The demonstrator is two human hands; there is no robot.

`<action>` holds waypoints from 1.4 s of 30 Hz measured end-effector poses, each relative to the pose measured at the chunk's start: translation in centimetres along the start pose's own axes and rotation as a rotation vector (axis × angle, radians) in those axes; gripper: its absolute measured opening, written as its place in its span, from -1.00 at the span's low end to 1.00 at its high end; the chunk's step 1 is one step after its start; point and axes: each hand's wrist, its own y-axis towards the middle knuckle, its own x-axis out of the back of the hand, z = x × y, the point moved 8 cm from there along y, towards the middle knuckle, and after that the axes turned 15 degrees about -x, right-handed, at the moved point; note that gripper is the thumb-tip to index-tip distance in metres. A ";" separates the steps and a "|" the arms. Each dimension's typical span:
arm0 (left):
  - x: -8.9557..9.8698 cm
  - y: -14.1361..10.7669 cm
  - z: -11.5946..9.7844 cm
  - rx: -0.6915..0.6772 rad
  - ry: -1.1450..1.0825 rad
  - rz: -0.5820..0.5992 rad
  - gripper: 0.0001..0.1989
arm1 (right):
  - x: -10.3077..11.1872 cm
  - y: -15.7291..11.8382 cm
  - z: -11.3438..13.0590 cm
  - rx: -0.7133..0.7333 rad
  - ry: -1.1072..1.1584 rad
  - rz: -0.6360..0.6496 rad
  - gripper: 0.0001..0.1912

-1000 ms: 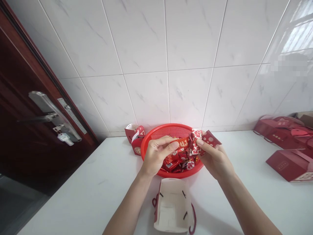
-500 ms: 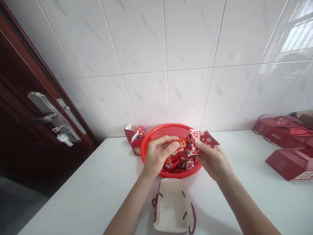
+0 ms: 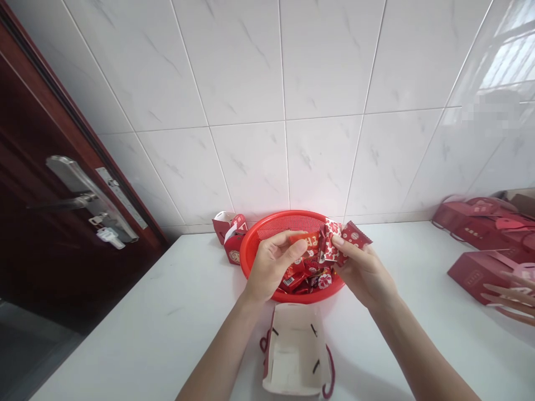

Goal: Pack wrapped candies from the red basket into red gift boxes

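Over the red plastic basket (image 3: 249, 252), my left hand (image 3: 273, 264) pinches an orange-red candy packet (image 3: 307, 241). My right hand (image 3: 363, 270) is closed on several wrapped candies: a white packet with red flowers (image 3: 332, 240) lies under the thumb, and a dark red packet (image 3: 354, 236) with a jagged edge sticks out behind it. The two hands hold their packets side by side, almost touching. More red wrapped candies (image 3: 298, 278) lie in the basket below. In front of the basket stands an open box (image 3: 292, 351), pale inside, with dark red cord at its sides.
Two small red boxes (image 3: 232, 236) stand left of the basket by the tiled wall (image 3: 246, 167). At the right are several dark red gift boxes (image 3: 476, 223). Another person's hand (image 3: 512, 295) touches the nearest gift box (image 3: 470, 275). A door with keys (image 3: 109, 236) is at the left.
Another person's hand has come in at the right edge, and the nearest gift box there has shifted slightly left. My right hand's packets have moved very slightly; my left hand is nearly still.
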 end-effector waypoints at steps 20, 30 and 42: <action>0.6 -0.4 0.4 0.158 0.035 0.097 -0.65 | -0.1 -0.4 -0.4 -0.090 -0.035 -0.004 -0.80; 0.8 -0.2 -1.1 0.129 0.243 0.195 -0.54 | -0.5 -0.4 -0.7 -0.120 -0.075 0.007 -0.74; 1.5 0.2 -3.1 0.042 0.338 0.166 -0.73 | 0.0 -0.8 -1.0 -0.074 -0.191 -0.148 -0.64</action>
